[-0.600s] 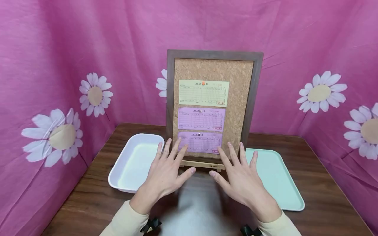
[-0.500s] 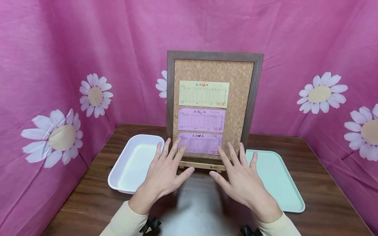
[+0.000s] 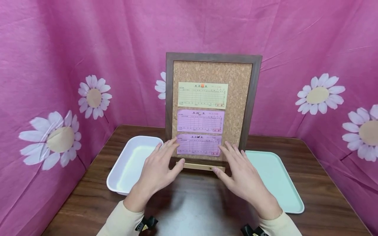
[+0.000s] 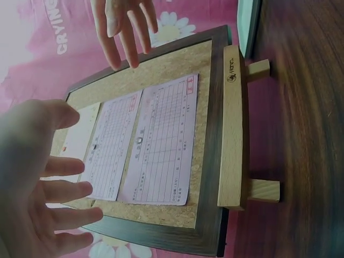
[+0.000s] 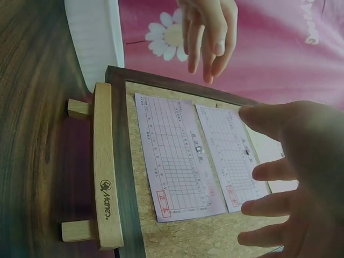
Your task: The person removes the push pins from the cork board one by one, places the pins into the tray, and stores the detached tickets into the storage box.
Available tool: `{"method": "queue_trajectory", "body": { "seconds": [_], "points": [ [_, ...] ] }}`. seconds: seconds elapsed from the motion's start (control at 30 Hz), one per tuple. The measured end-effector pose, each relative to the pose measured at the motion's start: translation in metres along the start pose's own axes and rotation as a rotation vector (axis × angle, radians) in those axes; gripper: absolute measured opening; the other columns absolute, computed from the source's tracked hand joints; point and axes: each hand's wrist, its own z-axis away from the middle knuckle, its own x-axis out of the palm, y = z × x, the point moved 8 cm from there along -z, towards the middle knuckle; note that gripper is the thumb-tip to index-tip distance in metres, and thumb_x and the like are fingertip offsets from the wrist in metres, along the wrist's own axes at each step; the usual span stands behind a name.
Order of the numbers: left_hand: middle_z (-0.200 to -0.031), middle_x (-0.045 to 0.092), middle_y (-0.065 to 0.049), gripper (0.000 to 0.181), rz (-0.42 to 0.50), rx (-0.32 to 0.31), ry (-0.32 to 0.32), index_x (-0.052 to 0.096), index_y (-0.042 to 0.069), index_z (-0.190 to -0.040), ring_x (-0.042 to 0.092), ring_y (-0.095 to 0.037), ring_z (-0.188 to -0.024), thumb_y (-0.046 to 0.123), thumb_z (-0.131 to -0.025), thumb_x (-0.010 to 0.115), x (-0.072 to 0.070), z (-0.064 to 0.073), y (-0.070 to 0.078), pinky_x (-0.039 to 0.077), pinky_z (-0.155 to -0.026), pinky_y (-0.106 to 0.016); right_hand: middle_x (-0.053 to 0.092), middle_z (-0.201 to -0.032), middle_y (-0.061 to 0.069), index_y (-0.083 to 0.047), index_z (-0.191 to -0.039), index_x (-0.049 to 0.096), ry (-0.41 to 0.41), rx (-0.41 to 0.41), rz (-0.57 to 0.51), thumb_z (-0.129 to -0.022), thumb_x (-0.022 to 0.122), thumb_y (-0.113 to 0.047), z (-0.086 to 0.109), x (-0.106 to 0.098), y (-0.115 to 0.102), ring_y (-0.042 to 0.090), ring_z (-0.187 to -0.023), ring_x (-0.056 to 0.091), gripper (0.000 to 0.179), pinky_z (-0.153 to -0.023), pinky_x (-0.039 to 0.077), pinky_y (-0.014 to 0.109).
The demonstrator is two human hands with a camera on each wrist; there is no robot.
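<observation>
A cork board (image 3: 236, 108) in a dark wooden frame stands on a small wooden easel (image 4: 235, 123). Pinned to it, one above another, are a yellow printed slip (image 3: 202, 95) under an orange pushpin (image 3: 202, 85) and two purple slips, the middle one (image 3: 200, 123) and the lowest one (image 3: 198, 146). My left hand (image 3: 157, 168) hovers before the board's lower left, fingers spread and slightly bent, holding nothing. Mirroring it at the lower right, my right hand (image 3: 246, 175) holds nothing either. Whether any fingertip touches the frame cannot be told.
A deep white tray (image 3: 118, 170) lies left of the board, partly behind the left hand. On the right is a flat mint-green tray (image 3: 280, 180), partly covered by the right hand. The wooden table (image 3: 189, 209) is backed by a pink flowered cloth (image 3: 133, 49).
Both hands have lowered their fingers, which now bend more than before. The left hand has shifted slightly left and down. The slips and trays stay in place.
</observation>
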Motion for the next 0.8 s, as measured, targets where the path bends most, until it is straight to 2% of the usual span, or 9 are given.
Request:
{"method": "queue_trajectory", "body": {
  "seconds": [0.07,0.13,0.2,0.27,0.33,0.4,0.47,0.6,0.8],
  "points": [
    [-0.148,0.069,-0.011,0.051,0.010,0.014,0.057,0.070,0.005,-0.138,0.067,-0.031,-0.137,0.035,-0.097,0.074,-0.004,-0.001,0.000,0.045,-0.123,-0.053,0.053,-0.163,0.022,-0.005,-0.156,0.054,0.046,-0.001,-0.020,-0.100,0.077,-0.037,-0.001,-0.003,0.002,0.046,-0.151,0.050,0.068,-0.121,0.041,0.067],
    [-0.133,0.078,-0.011,0.046,0.014,0.031,0.123,0.073,0.004,-0.132,0.074,-0.032,-0.124,0.031,-0.095,0.076,-0.008,-0.002,0.000,0.055,-0.113,-0.052,0.064,-0.152,0.020,-0.004,-0.151,0.059,0.102,0.000,-0.039,-0.100,0.078,-0.032,-0.002,-0.007,0.004,0.043,-0.139,0.062,0.061,-0.111,0.052,0.063],
    [-0.116,0.083,-0.011,0.040,0.011,0.044,0.186,0.075,0.005,-0.125,0.078,-0.033,-0.108,0.028,-0.093,0.076,-0.013,-0.002,0.000,0.061,-0.098,-0.051,0.073,-0.140,0.018,-0.005,-0.145,0.064,0.152,0.006,-0.064,-0.100,0.077,-0.028,-0.004,-0.012,0.005,0.037,-0.116,0.075,0.052,-0.096,0.060,0.059],
    [-0.103,0.084,-0.009,0.034,0.013,0.051,0.238,0.077,0.006,-0.119,0.079,-0.033,-0.095,0.026,-0.092,0.076,-0.017,-0.002,-0.001,0.063,-0.085,-0.049,0.079,-0.128,0.015,-0.007,-0.138,0.068,0.194,0.008,-0.088,-0.100,0.077,-0.024,-0.005,-0.016,0.007,0.030,-0.098,0.078,0.042,-0.085,0.061,0.053],
    [-0.101,0.083,-0.008,0.032,0.020,0.041,0.260,0.077,0.007,-0.117,0.078,-0.032,-0.090,0.025,-0.092,0.076,-0.019,-0.002,-0.003,0.061,-0.078,-0.048,0.082,-0.119,0.011,-0.008,-0.133,0.071,0.227,0.009,-0.120,-0.100,0.076,-0.020,-0.007,-0.020,0.008,0.018,-0.077,0.071,0.035,-0.073,0.058,0.042],
    [-0.105,0.083,-0.009,0.032,0.064,0.016,0.250,0.076,0.007,-0.120,0.077,-0.032,-0.094,0.023,-0.092,0.075,-0.020,-0.004,-0.007,0.060,-0.080,-0.049,0.083,-0.111,0.008,-0.008,-0.128,0.074,0.265,0.003,-0.149,-0.100,0.076,-0.016,-0.008,-0.025,0.010,0.009,-0.065,0.059,0.030,-0.064,0.050,0.033],
    [-0.114,0.081,-0.010,0.035,0.133,-0.023,0.215,0.074,0.007,-0.125,0.076,-0.032,-0.101,0.022,-0.094,0.075,-0.018,-0.007,-0.012,0.060,-0.084,-0.049,0.083,-0.101,0.006,-0.007,-0.124,0.075,0.311,-0.006,-0.170,-0.098,0.077,-0.013,-0.009,-0.030,0.012,0.004,-0.065,0.054,0.026,-0.060,0.045,0.027],
    [-0.128,0.075,-0.011,0.040,0.252,-0.071,0.171,0.070,0.006,-0.133,0.070,-0.032,-0.115,0.021,-0.095,0.074,-0.016,-0.014,-0.020,0.057,-0.094,-0.052,0.080,-0.092,0.002,-0.006,-0.117,0.077,0.387,-0.030,-0.198,-0.096,0.077,-0.007,-0.011,-0.038,0.017,0.008,-0.074,0.064,0.022,-0.059,0.047,0.024],
    [-0.139,0.069,-0.012,0.045,0.295,-0.063,0.189,0.068,0.004,-0.136,0.061,-0.032,-0.133,0.021,-0.095,0.073,-0.016,-0.018,-0.027,0.050,-0.111,-0.054,0.082,-0.098,0.003,-0.006,-0.121,0.075,0.402,-0.046,-0.250,-0.095,0.075,-0.002,-0.019,-0.042,0.022,0.015,-0.082,0.071,0.026,-0.061,0.045,0.022]
  ]
}}
